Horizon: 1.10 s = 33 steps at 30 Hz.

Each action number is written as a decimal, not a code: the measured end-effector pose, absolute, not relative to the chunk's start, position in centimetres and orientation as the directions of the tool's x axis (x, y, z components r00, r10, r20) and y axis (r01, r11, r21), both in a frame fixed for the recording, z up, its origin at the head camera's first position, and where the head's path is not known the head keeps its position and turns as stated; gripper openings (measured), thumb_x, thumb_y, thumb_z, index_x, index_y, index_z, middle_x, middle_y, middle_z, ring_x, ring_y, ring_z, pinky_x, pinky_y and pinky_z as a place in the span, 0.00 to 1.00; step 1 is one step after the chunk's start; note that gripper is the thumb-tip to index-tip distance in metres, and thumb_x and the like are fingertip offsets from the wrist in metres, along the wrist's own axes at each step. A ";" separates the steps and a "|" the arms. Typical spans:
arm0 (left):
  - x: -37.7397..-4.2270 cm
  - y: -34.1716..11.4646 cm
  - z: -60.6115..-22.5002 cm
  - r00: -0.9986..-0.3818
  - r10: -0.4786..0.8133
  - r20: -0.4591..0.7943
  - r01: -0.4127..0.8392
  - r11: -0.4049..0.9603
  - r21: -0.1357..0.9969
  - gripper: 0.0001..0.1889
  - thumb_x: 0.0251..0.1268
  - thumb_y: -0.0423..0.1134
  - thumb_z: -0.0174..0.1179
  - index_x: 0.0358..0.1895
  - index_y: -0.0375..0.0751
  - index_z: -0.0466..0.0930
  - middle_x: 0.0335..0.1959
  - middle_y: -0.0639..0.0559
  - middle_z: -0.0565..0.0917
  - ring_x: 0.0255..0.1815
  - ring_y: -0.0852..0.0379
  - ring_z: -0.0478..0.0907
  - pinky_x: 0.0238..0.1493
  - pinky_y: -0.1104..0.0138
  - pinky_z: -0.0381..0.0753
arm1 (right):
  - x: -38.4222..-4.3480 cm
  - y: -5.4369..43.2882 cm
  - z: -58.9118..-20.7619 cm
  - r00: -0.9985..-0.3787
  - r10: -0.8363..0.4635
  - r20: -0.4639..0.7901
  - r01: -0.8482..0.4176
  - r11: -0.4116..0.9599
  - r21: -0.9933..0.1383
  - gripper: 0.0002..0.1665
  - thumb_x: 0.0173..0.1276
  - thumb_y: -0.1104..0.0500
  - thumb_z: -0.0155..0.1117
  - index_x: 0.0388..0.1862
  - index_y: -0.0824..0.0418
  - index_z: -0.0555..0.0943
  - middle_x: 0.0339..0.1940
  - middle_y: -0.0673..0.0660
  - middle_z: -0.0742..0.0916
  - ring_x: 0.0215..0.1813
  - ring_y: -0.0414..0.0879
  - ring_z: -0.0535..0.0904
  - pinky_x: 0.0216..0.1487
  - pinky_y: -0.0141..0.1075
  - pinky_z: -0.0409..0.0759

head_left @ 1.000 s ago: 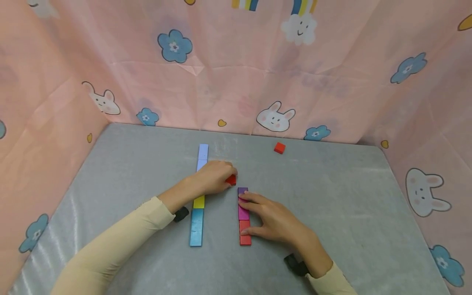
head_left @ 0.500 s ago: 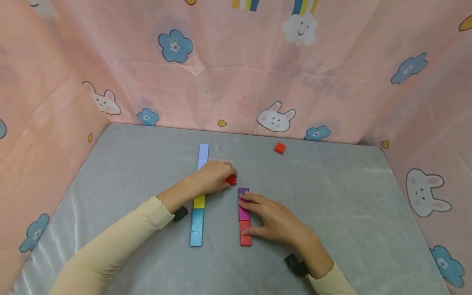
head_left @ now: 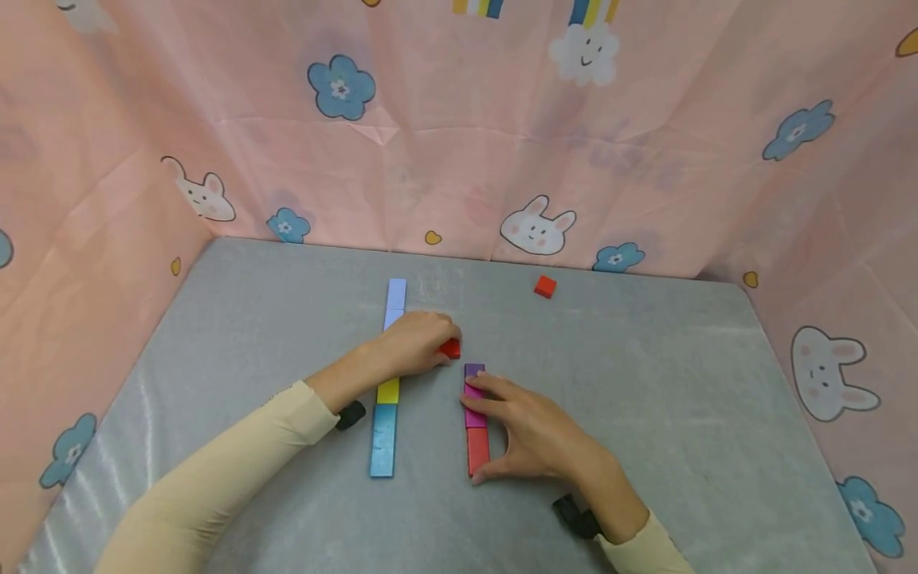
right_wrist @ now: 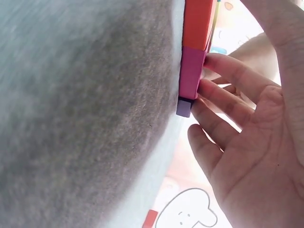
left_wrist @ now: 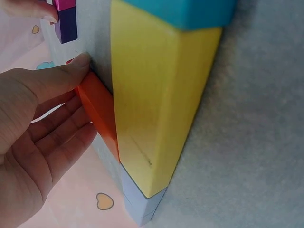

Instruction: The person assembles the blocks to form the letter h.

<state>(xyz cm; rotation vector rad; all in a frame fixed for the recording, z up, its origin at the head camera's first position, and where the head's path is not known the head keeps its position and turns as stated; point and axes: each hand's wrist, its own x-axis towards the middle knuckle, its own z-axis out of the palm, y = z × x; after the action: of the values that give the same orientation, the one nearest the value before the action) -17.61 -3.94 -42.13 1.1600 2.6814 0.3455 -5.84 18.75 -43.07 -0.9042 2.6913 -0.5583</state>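
My left hand [head_left: 417,344] holds a small red block [head_left: 450,348] between thumb and fingers, to the right of the left row. That row runs away from me: a blue block [head_left: 383,440], a yellow block [head_left: 388,391] partly under the wrist, then pale lavender blocks [head_left: 396,295] at the far end. To the right lies a second row: a red block [head_left: 478,450] nearest, a magenta block [head_left: 475,416], and a purple block [head_left: 474,370] farthest. Stretched over this row, my right hand [head_left: 534,426] touches the magenta block with its fingertips, its thumb at the red block's near end.
Another small red block [head_left: 545,287] lies alone near the back edge of the grey cloth-covered table [head_left: 645,383]. A pink patterned curtain [head_left: 445,159] rises behind the table and along both sides. Black wrist straps show at both cuffs.
My right thumb has slid from the top of the near red block to its near end, and the fingers have shifted slightly toward the left edge. My left hand stays still.
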 end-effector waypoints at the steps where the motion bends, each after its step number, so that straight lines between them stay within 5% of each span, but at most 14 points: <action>1: -17.6 -3.9 -42.1 -0.673 0.734 -0.091 0.687 0.666 0.290 0.14 0.67 0.38 0.74 0.53 0.39 0.89 0.44 0.47 0.90 0.41 0.53 0.82 0.49 0.59 0.87 | -5.8 18.8 -43.0 -0.778 -0.618 -0.109 -0.525 0.736 -0.428 0.60 0.45 0.28 0.86 0.75 0.52 0.79 0.81 0.54 0.75 0.80 0.54 0.73 0.75 0.51 0.79; 22: -17.5 -3.8 -41.7 -0.675 0.732 -0.088 0.686 0.668 0.287 0.14 0.67 0.39 0.74 0.53 0.39 0.89 0.45 0.47 0.91 0.42 0.52 0.82 0.50 0.59 0.87 | -6.0 19.1 -42.9 -0.786 -0.608 -0.112 -0.514 0.742 -0.430 0.58 0.45 0.31 0.88 0.74 0.53 0.80 0.80 0.54 0.76 0.79 0.55 0.74 0.74 0.53 0.81; 28: -17.5 -3.8 -41.9 -0.678 0.729 -0.092 0.681 0.671 0.294 0.15 0.68 0.41 0.73 0.54 0.39 0.89 0.44 0.46 0.90 0.41 0.52 0.82 0.49 0.59 0.87 | -6.0 19.1 -42.9 -0.787 -0.606 -0.116 -0.509 0.743 -0.435 0.48 0.57 0.35 0.83 0.73 0.52 0.80 0.80 0.53 0.76 0.80 0.54 0.74 0.75 0.53 0.79; 33: -17.6 -3.8 -41.5 -0.697 0.709 -0.104 0.654 0.689 0.311 0.26 0.70 0.46 0.71 0.67 0.40 0.82 0.59 0.44 0.88 0.50 0.50 0.85 0.56 0.58 0.89 | -6.0 19.1 -42.9 -0.778 -0.614 -0.128 -0.512 0.740 -0.436 0.41 0.64 0.40 0.79 0.74 0.52 0.80 0.81 0.53 0.76 0.81 0.54 0.73 0.76 0.53 0.78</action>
<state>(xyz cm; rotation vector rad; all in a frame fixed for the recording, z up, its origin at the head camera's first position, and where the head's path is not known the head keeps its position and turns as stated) -17.58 -3.82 -41.54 1.0986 2.6841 0.3707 -6.03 19.06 -42.89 -0.8851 2.6780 -0.5576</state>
